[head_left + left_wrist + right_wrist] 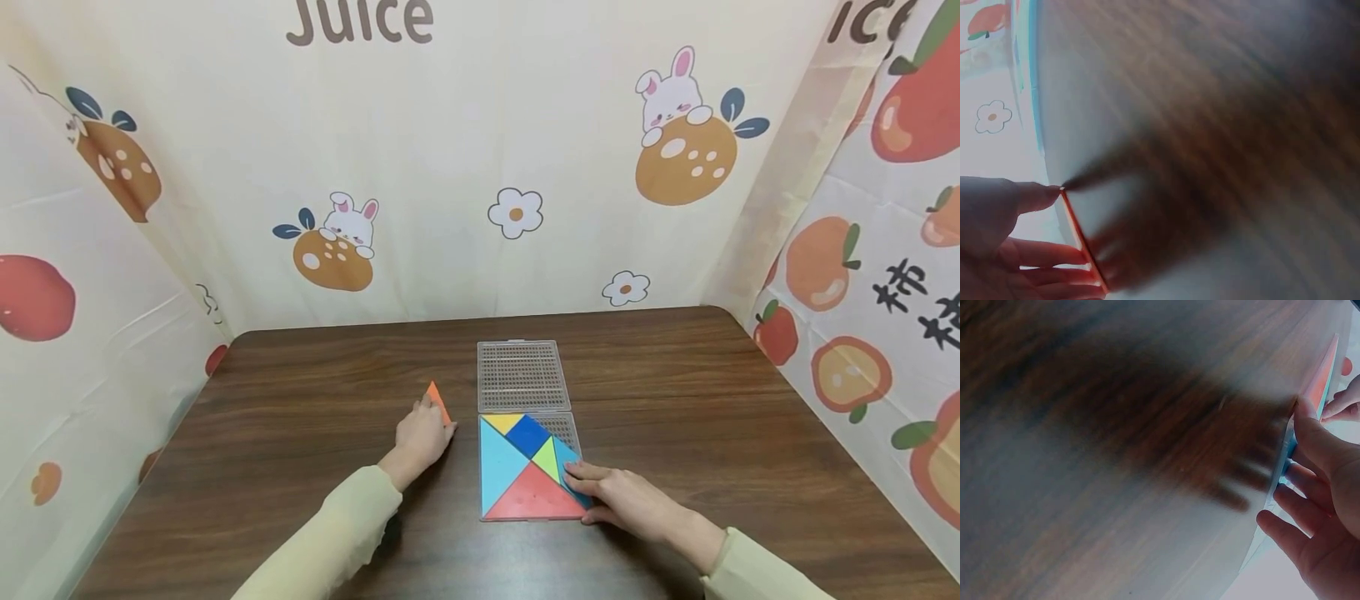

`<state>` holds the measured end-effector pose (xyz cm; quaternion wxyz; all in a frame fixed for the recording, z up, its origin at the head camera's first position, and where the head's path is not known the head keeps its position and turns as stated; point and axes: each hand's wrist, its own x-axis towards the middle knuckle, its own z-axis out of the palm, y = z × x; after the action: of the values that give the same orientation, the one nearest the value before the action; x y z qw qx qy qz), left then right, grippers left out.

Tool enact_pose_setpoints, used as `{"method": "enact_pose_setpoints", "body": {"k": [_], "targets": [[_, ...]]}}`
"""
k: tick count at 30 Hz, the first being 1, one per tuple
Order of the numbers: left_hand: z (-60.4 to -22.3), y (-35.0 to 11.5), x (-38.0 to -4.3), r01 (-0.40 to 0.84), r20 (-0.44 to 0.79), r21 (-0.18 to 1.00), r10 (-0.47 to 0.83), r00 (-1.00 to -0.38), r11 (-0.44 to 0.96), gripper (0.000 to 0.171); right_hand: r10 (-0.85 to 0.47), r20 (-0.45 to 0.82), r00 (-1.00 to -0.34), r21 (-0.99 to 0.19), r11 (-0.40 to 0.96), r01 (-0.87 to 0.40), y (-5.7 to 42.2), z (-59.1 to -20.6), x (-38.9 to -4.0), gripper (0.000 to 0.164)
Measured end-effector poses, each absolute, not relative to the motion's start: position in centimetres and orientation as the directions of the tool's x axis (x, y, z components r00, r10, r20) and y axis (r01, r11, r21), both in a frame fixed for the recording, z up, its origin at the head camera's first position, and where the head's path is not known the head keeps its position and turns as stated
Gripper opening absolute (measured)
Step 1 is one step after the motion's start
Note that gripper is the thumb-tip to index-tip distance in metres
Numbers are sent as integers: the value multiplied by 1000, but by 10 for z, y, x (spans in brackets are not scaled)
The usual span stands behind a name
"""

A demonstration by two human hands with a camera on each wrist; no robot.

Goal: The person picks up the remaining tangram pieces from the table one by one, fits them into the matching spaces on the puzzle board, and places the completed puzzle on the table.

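Observation:
An orange tangram triangle lies at the table's middle, left of the case. My left hand pinches it by its edges; in the left wrist view the thumb is at one corner and the fingers are along the far side. The clear plastic case holds a yellow triangle, a dark blue square, a light blue triangle, a green triangle, a red triangle and a blue piece. My right hand rests its extended fingers on the blue piece and case edge.
The case's gridded lid lies folded back, flat on the table, beyond the tray. Bare grid shows at the tray's upper right corner. The brown wooden table meets printed curtains at the back and both sides.

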<state>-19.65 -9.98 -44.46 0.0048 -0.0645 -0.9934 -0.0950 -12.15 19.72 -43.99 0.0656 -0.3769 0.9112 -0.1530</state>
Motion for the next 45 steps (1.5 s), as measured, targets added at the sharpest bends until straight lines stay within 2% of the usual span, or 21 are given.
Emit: {"method": "enact_pose_setpoints", "body": {"k": [9, 15, 20, 25, 30, 37, 45], "targets": [[-436, -118, -193, 278, -46, 212, 294, -955, 937, 50, -709, -2, -706, -330, 667, -668, 197, -437, -122, 48], [-433, -137, -197, 442, -72, 247, 471, -879, 862, 49, -708, -1, -706, -320, 669, -671, 198, -436, -123, 48], [-430, -149, -203, 501, -115, 277, 546, -830, 820, 50, -711, 4, -703, -317, 666, -675, 198, -438, -124, 48], [-428, -152, -204, 505, -132, 283, 555, -821, 815, 52, -713, 1, -701, -328, 662, -674, 198, -438, -123, 48], [-429, -144, -204, 478, -64, 276, 512, -857, 834, 47, -713, -2, -701, -329, 663, -673, 198, -439, -123, 47], [-436, -127, -199, 422, 107, 193, 409, -906, 886, 22, -711, 0, -703, -319, 666, -674, 198, -440, -123, 48], [-439, -122, -193, 428, 131, 143, 411, -902, 893, 10, -715, 11, -699, -313, 662, -682, 198, -440, -122, 48]]}}
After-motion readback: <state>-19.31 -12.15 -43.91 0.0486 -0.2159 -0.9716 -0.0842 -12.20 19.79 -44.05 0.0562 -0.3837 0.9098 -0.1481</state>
